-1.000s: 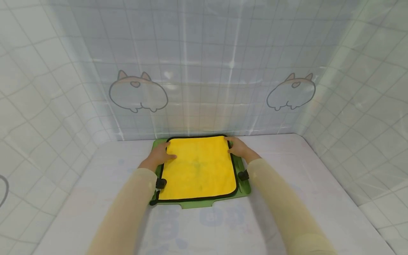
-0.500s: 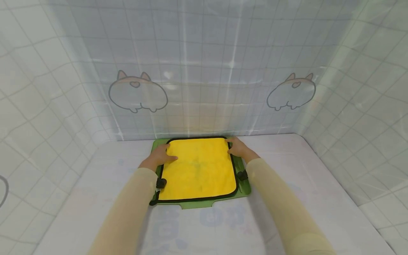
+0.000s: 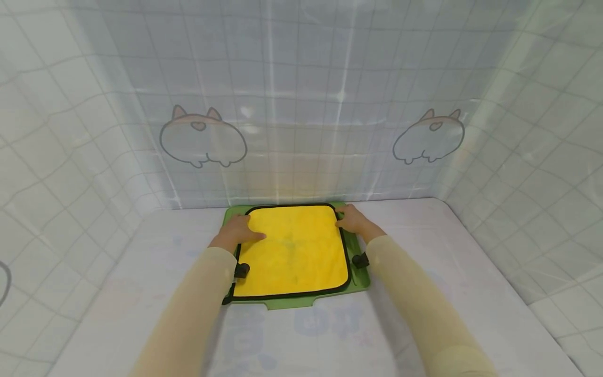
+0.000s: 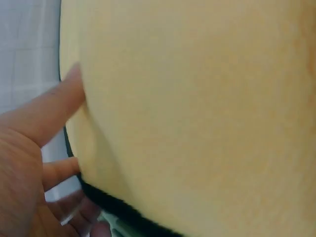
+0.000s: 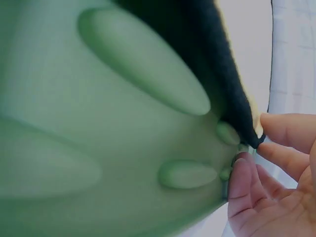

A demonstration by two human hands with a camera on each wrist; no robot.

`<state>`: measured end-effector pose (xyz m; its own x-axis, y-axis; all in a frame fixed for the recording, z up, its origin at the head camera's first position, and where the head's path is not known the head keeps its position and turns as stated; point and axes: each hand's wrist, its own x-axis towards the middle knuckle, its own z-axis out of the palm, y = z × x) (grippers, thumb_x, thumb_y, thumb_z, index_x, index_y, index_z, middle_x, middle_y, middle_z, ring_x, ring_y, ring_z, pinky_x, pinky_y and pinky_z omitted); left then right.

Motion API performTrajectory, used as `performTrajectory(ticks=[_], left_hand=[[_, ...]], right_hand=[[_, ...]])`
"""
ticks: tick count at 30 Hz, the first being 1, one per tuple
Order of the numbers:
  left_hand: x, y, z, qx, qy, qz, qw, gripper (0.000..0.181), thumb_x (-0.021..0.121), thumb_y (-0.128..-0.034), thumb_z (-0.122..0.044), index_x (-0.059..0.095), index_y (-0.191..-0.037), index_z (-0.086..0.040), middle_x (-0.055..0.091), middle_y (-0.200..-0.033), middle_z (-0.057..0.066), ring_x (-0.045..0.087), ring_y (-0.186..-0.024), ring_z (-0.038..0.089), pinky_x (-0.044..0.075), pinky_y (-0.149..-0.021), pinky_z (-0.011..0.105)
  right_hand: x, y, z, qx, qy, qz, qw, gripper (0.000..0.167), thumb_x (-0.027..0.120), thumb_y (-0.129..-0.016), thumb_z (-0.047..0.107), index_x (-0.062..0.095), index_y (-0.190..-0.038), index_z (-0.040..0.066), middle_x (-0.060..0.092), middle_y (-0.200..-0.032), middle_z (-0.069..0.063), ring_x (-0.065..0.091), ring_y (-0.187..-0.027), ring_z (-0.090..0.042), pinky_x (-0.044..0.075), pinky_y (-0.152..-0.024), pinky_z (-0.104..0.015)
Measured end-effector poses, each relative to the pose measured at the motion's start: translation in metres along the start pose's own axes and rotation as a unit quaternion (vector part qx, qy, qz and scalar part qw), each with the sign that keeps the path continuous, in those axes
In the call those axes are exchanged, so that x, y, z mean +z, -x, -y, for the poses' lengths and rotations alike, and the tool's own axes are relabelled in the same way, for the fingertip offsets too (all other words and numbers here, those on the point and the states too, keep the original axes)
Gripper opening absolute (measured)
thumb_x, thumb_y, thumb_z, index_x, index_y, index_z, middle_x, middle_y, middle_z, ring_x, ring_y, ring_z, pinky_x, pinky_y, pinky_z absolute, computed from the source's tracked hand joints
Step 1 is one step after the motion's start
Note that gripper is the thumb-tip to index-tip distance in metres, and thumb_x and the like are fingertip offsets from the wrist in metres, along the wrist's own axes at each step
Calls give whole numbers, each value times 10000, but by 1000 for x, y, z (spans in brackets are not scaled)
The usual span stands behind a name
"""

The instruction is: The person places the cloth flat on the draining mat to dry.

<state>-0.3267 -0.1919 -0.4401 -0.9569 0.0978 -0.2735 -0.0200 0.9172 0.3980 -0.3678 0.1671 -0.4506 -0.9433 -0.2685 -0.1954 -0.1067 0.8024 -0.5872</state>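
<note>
A yellow cloth (image 3: 292, 256) with a black edging lies spread over a green tray (image 3: 289, 302) with raised oval bumps. My left hand (image 3: 237, 230) is at the cloth's far left edge, its thumb on the yellow face and other fingers at and below the edge, gripping it; the left wrist view shows this hand (image 4: 29, 163) partly cut off. At the far right edge my right hand (image 3: 353, 220) pinches the black edging between thumb and index finger. In the right wrist view the lower fingers of this hand (image 5: 276, 182) are by the tray's rim.
A pale table (image 3: 165, 293) spreads around the tray. Behind it rises a grid-patterned curtain (image 3: 306, 131) with animal drawings, and similar sheeting encloses both sides. Near each wrist sits a black strap part (image 3: 361, 260).
The cloth's far edge has shifted slightly toward me. My left hand has moved a little to the right and nearer, while my right hand stays almost where it was.
</note>
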Motion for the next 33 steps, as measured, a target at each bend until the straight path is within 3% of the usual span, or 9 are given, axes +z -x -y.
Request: performTrajectory(ticks=[5, 8, 11, 15, 20, 33], left_hand=[[-5, 10, -11, -153, -370, -230, 9989, 938, 690, -893, -560, 328, -1535, 19, 223, -1578, 329, 194, -1440, 526, 197, -1115, 702], [-5, 10, -17, 55, -630, -453, 9970, 938, 680, -887, -589, 340, -1537, -5, 250, -1577, 302, 215, -1431, 523, 226, -1106, 696], [-3, 6, -20, 363, -618, -552, 9959, 958, 683, -885, -588, 307, -1556, -18, 233, -1591, 289, 201, -1431, 535, 214, -1116, 692], [2, 2, -19, 534, -313, -251, 9978, 1014, 684, -884, -592, 203, -1598, -55, 139, -1625, 275, 84, -1462, 543, 110, -1143, 697], [7, 2, -14, 408, -72, 188, 9990, 1059, 654, -872, -654, 144, -1616, -97, 46, -1644, 265, -31, -1467, 554, 48, -1125, 731], [2, 9, -9, 323, 57, 392, 9987, 1099, 629, -878, -665, 93, -1608, -44, 34, -1630, 302, -54, -1455, 572, -3, -1135, 712]], right_hand=[[-5, 4, 3, -291, 205, -215, 9991, 504, 552, -1037, 178, 440, -1478, -38, 282, -1564, -297, 259, -1454, -442, 301, -1147, -558], [-5, 4, 5, -504, 331, -431, 9972, 498, 555, -1038, 190, 454, -1470, -36, 316, -1549, -291, 281, -1444, -443, 298, -1147, -564], [0, 2, 9, -669, 358, -494, 9959, 524, 566, -1034, 225, 445, -1485, -12, 311, -1565, -265, 271, -1453, -435, 285, -1154, -566], [10, -3, 12, -790, 616, -168, 9948, 602, 580, -1027, 315, 396, -1527, 34, 247, -1611, -227, 231, -1480, -406, 254, -1176, -542], [17, -6, 12, -747, 770, 221, 9940, 671, 622, -1000, 364, 373, -1544, 59, 219, -1624, -223, 203, -1494, -393, 205, -1196, -535], [4, 1, 9, -397, 968, 338, 9939, 691, 591, -1014, 365, 330, -1553, 19, 331, -1579, -222, 272, -1466, -398, 240, -1187, -515]])
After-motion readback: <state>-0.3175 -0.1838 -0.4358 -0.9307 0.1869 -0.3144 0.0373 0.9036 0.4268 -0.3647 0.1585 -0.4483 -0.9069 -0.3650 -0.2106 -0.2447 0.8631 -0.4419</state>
